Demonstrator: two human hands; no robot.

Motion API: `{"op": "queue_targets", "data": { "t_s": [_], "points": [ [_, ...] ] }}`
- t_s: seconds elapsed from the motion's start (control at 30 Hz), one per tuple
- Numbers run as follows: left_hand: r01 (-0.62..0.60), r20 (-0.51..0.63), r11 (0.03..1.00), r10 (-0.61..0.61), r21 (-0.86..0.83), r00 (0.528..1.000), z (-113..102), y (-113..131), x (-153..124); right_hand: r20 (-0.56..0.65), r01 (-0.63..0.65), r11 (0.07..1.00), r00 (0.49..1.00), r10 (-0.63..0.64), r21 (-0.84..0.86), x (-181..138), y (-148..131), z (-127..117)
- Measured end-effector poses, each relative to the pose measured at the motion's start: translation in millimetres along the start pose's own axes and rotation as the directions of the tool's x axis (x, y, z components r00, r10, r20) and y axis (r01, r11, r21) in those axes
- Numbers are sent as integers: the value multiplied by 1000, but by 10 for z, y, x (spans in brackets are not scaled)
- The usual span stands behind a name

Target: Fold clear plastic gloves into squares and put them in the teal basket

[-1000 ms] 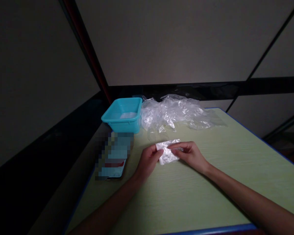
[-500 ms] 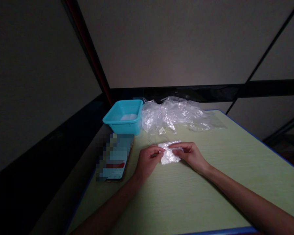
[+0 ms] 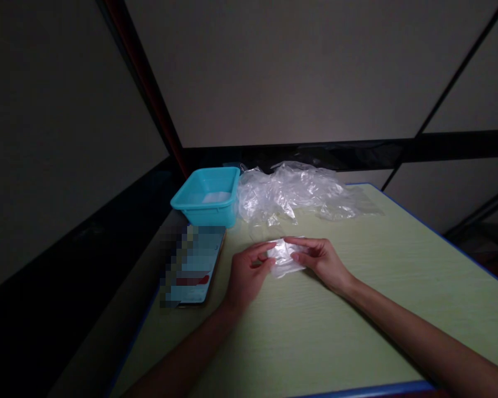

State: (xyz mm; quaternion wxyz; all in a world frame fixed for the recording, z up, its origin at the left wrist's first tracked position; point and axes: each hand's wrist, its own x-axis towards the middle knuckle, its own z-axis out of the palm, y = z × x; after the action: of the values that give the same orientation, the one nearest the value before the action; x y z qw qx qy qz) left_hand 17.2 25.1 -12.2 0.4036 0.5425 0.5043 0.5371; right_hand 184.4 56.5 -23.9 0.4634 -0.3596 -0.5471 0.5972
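Note:
A small folded piece of clear plastic point(image 3: 285, 258) lies on the pale green table point(image 3: 357, 287) between my two hands. My left hand point(image 3: 247, 275) pinches its left edge with thumb and forefinger. From the right, my right hand point(image 3: 321, 260) grips the plastic with the fingers curled over its top. Part of the plastic is hidden under the fingers.
A turquoise plastic tub point(image 3: 207, 196) with something white inside stands at the back left. A heap of crumpled clear plastic bags point(image 3: 299, 193) lies beside it. A phone point(image 3: 193, 265) rests near the table's left edge. Blue trim runs along the table's edges.
The plastic piece has been folded narrower. Both hands have drawn closer together over it, fingertips now nearly meeting above it.

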Motion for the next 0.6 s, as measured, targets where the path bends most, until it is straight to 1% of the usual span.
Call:
{"op": "queue_targets", "data": {
  "t_s": [0.17,0.43,0.5,0.6],
  "points": [
    [47,-7,999,-47,-27,999,7,21,-12,5,24,999,1000,-24,-26,-11,-9,1],
    [102,60,994,-100,-32,993,-18,71,-24,36,23,999,999,-21,-41,-28,-39,14],
    [93,76,995,-91,-27,993,-30,73,-19,49,17,999,999,-15,-35,-28,-42,14],
    [40,66,999,-39,-5,997,-37,62,-8,51,32,999,998,-30,-30,-25,-43,10]
  ]
}}
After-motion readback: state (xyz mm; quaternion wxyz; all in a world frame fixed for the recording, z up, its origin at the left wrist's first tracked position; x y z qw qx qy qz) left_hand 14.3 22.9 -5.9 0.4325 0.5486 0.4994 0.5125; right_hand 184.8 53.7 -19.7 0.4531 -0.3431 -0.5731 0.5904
